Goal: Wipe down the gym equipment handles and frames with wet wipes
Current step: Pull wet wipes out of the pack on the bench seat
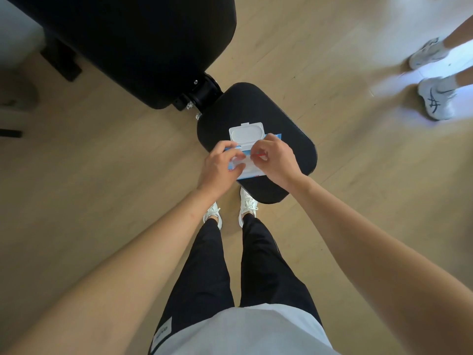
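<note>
Head view: the pack point(248, 170) lay on the seat point(289, 124), its lid point(247, 133) flipped open. The left hand point(221, 163) gripped the pack's end. The right hand point(275, 160) pinched at the pack's opening; whether it had wipe or seal was unclear. A hard tug might have dragged out several wipes or slid the pack off the seat.

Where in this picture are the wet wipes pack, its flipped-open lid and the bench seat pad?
wet wipes pack point(247, 168): head view, on its white top face.
lid point(247, 133): head view, middle of the open white flap.
seat pad point(294, 149): head view, bare black padding right of the pack.
</note>
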`<state>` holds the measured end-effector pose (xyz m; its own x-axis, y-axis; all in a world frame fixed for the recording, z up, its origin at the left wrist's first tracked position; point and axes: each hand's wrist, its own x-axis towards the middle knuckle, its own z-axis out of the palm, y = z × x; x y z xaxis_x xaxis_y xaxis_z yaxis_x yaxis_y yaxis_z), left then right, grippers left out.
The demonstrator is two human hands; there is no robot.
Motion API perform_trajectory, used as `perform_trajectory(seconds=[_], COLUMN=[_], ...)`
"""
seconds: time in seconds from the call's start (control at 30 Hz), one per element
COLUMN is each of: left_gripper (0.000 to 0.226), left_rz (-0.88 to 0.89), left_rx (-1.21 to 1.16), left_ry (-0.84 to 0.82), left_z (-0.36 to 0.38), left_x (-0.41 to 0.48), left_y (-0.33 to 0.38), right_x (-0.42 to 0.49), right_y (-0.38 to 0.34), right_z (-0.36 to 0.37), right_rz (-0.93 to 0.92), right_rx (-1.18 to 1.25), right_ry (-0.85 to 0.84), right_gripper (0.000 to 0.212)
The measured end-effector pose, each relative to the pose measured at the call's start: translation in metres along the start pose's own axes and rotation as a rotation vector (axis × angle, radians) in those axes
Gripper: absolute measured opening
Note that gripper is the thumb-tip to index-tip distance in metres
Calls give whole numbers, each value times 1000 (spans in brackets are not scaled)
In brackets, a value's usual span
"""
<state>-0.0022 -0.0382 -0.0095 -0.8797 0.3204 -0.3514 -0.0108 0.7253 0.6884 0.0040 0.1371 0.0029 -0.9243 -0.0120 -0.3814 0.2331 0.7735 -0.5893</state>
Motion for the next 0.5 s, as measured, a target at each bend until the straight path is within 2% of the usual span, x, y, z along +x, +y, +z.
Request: perform_trajectory(seconds=[0.2,0.37,0.43,0.5], left_gripper=[20,21,21,21], left_rz=[-16,-9,-7,2], left_rx=[-17,-4,-8,-9], left_ry=[8,3,5,4], left_z=[1,0,1,0], left_x=[-1,-1,-1,-2], left_y=[-1,-1,-1,-2], right_x=[-4,-3,-5,-5], right_y=[6,11,10,6], right_z=[-3,-7,-7,0], right_rz=[-19,82,77,31], right_rx=[-84,129,117,4], right_ry=[-58,-67,-37,-29], right_gripper=[8,5,15,25])
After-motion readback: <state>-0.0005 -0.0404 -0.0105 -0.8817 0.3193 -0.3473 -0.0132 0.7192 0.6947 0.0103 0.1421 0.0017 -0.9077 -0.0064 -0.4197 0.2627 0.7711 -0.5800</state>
